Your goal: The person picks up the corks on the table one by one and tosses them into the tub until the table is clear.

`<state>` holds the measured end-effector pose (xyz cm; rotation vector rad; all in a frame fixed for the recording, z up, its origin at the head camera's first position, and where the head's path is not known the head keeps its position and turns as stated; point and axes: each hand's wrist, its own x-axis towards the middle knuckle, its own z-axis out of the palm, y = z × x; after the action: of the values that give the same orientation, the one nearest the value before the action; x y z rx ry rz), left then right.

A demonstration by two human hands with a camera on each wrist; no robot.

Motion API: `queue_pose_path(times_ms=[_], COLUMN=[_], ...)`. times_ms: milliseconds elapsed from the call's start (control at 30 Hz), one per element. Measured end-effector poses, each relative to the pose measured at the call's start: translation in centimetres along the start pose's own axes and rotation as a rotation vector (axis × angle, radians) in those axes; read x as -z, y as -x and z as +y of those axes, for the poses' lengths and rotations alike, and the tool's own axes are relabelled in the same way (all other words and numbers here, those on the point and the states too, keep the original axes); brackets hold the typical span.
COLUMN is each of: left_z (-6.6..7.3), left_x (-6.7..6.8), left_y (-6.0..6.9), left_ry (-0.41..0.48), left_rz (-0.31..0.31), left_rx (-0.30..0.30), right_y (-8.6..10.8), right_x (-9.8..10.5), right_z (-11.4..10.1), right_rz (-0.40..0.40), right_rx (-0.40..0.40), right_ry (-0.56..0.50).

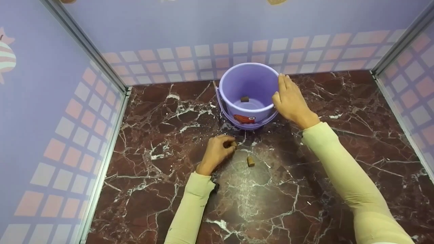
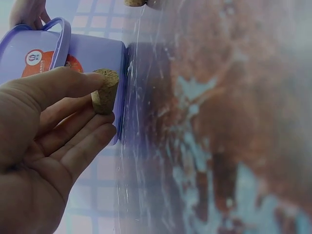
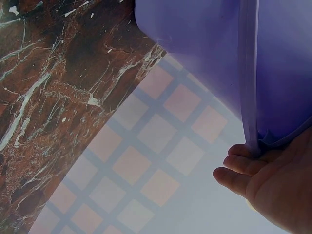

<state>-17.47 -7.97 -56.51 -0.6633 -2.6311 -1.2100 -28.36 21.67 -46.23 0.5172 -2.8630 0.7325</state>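
A purple bucket (image 1: pixel 251 89) stands upright against the back wall, a single cork (image 1: pixel 244 99) lying on its bottom. My right hand (image 1: pixel 293 101) holds the bucket's right rim; in the right wrist view its fingers (image 3: pixel 239 168) are beside the handle's joint. In front of the bucket, my left hand (image 1: pixel 217 152) pinches a tapered cork (image 2: pixel 106 92) between thumb and fingertips, just above the floor. Another cork (image 1: pixel 250 161) lies on the floor to the right of that hand.
The floor (image 1: pixel 152 210) is dark red marble with white veins. Lilac panels with pink and white squares enclose it at the left (image 1: pixel 67 135), back and right. The bucket's handle (image 1: pixel 234 121) hangs down over its front.
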Motion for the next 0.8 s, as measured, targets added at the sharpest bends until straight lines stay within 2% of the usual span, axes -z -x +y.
queue_pose_path(times_ms=[267,800], left_z=[0.18,0.34], left_x=[0.35,0.76], left_y=[-0.13,-0.56], left_ry=[0.009,0.007], left_rz=[0.067,0.139], left_rx=[0.004,0.039], right_y=[0.03,-0.01], right_x=[-0.04,0.05], right_z=[0.03,0.01], right_rz=[-0.006,-0.022], right_rx=[-0.005,-0.021], right_ry=[0.004,0.004])
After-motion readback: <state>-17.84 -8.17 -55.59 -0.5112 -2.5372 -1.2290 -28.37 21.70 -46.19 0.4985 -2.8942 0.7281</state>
